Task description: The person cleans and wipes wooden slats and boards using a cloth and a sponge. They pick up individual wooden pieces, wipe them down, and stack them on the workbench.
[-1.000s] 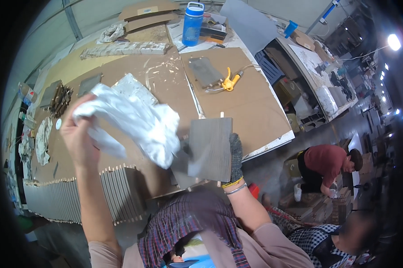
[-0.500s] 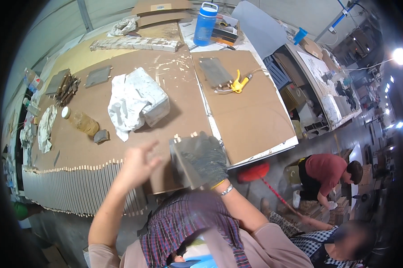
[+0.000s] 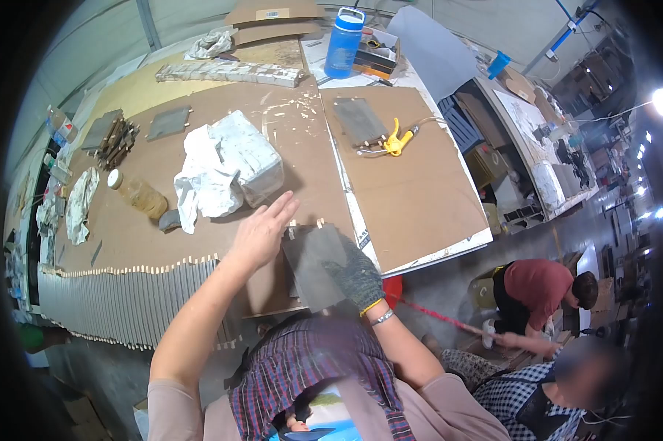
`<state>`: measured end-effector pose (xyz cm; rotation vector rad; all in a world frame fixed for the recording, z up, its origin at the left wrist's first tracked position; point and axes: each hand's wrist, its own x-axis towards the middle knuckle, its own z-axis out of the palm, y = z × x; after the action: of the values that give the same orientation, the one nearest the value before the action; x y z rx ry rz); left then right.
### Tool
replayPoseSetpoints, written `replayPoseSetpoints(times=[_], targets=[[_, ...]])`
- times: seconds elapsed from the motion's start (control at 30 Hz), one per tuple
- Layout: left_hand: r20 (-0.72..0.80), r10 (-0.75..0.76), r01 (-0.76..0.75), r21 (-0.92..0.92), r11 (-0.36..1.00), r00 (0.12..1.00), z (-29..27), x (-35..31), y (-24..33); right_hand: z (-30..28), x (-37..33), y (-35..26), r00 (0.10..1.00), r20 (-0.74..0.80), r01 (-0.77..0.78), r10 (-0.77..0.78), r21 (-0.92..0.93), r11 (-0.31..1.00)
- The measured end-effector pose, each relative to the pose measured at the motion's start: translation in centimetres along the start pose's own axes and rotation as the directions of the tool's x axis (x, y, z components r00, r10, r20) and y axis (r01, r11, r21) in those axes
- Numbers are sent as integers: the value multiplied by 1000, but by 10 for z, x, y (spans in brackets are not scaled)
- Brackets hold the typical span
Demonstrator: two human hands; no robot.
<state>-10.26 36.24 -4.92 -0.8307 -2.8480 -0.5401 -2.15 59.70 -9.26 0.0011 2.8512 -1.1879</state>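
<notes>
Single view reaches me, from left camera on wearer's head: wide fisheye, upright, facing steeply down and forward. Near: purple plaid cloth apron, bare left hand, dark-grey-gloved right hand, all close under lens. Far: brown-topped rectangular table running out toward blue plastic bottle. Right: grey workshop floor. Straight edges bend toward black rim.

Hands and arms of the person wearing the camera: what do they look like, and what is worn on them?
The left hand is ungloved. The right hand wears a dark grey knitted fabric glove with a thin yellow edge at the cuff, then a silver-coloured band around the wrist. The plain pinkish-beige fabric sleeves are short.
</notes>
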Motion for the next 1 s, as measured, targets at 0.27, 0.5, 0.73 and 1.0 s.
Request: replayPoseSetpoints(times=[0.27,0.5,0.73,1.0], targets=[[-212,76,-68,44,997,974,-42,17,-63,-13,-8,9,999,13,-33,33,5,999],[-620,-394,139,-418,898,678,-102,-4,-124,0,-11,14,999,-17,-47,47,-44,998],[-273,-648,545,-368,753,711,-94,-36,-161,-15,-10,-12,968,138,-222,209,91,971],[0,-620,604,-230,763,784,-12,6,-178,-2,-8,18,975,204,-111,83,132,985]])
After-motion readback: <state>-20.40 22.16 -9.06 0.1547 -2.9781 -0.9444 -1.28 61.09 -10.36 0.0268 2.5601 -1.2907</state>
